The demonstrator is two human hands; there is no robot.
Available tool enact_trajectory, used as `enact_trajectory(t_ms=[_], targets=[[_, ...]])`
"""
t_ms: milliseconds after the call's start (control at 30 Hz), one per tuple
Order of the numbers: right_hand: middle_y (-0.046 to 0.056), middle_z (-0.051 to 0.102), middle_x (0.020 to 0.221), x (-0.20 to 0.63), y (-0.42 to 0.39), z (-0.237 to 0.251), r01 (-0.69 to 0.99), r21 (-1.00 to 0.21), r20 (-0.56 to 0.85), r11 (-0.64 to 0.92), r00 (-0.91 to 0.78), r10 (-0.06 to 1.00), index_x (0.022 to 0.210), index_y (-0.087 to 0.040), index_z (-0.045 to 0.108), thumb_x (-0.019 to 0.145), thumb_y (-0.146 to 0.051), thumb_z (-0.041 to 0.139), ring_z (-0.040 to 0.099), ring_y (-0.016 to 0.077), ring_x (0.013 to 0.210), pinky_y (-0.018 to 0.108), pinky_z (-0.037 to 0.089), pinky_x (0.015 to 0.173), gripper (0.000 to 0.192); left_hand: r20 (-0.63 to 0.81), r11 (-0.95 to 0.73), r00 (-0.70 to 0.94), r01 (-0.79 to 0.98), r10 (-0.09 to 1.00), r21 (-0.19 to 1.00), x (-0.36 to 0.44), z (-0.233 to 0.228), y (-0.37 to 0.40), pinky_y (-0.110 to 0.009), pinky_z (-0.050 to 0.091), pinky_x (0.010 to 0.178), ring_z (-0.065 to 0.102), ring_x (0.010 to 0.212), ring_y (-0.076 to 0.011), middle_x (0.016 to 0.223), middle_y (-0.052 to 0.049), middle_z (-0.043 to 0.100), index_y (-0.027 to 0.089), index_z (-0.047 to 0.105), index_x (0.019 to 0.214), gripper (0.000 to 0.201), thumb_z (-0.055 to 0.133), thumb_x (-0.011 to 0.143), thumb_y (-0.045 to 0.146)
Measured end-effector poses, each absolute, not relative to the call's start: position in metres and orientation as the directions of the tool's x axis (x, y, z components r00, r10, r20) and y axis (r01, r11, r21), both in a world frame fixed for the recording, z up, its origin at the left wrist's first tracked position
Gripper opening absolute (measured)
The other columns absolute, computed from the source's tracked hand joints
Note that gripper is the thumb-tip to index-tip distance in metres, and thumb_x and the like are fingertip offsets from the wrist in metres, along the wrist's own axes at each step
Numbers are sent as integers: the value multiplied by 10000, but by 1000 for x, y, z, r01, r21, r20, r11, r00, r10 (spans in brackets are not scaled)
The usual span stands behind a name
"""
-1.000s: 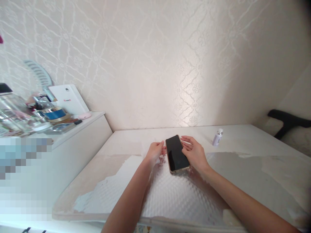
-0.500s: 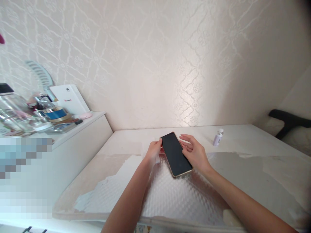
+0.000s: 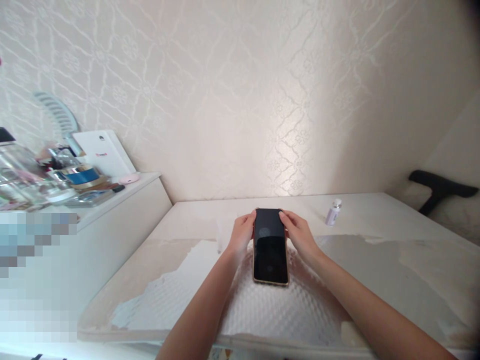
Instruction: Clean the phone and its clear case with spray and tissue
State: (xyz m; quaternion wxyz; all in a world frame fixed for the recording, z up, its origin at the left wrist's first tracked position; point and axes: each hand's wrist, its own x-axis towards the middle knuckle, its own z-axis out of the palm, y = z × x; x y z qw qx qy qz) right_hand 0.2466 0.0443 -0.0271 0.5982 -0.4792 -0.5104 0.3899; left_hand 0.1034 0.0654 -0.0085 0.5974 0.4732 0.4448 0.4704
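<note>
A smartphone [image 3: 270, 250] with a dark screen and a gold-coloured rim is held above the table, its long side pointing away from me. My left hand [image 3: 243, 232] grips its far left edge, the thumb at the top left corner. On the other side my right hand [image 3: 298, 230] is closed on the far right edge, with its thumb by the top right corner. The fingers under the phone are hidden. Below it lies a shiny, textured silvery sheet [image 3: 258, 315] on the table.
A small bottle with a white cap [image 3: 333, 213] stands at the back right of the table [image 3: 202, 212]. To the left, a white cabinet [image 3: 123, 220] carries a white box [image 3: 105, 152], a comb [image 3: 60, 115] and jars. A black armrest [image 3: 442, 190] is at far right.
The phone has turned from slanted to nearly straight. My right hand, earlier with fingers spread beside it, has closed on its right edge. My left hand keeps its hold.
</note>
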Motion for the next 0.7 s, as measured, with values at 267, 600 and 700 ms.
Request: enact_trajectory(t_ms=[267, 600, 700], targets=[[-16, 543, 625, 240, 35, -18, -128, -967, 207, 222, 125, 970, 821, -173, 602, 743, -470, 495, 477, 115, 546, 212, 374, 460, 325, -21, 28, 51, -150, 998, 988, 108, -7, 64, -203, 296, 476, 425, 502, -92, 523, -4, 504, 99, 593, 625, 417, 553, 667, 512], [-13, 549, 632, 240, 35, -19, -159, -960, 211, 230, 128, 969, 799, -165, 604, 740, -453, 504, 476, 116, 581, 211, 366, 497, 310, -264, 362, 270, -438, 926, 823, 112, -6, 61, -208, 369, 511, 527, 547, -119, 619, -31, 610, 108, 626, 780, 355, 589, 669, 442], [-6, 590, 660, 240, 36, -18, -173, -962, 183, 210, 161, 970, 827, -163, 626, 734, -439, 519, 506, 115, 605, 211, 386, 526, 311, -248, 334, 242, -442, 938, 832, 114, -8, 61, -200, 357, 496, 522, 537, -110, 615, -29, 610, 101, 628, 804, 413, 617, 639, 480]])
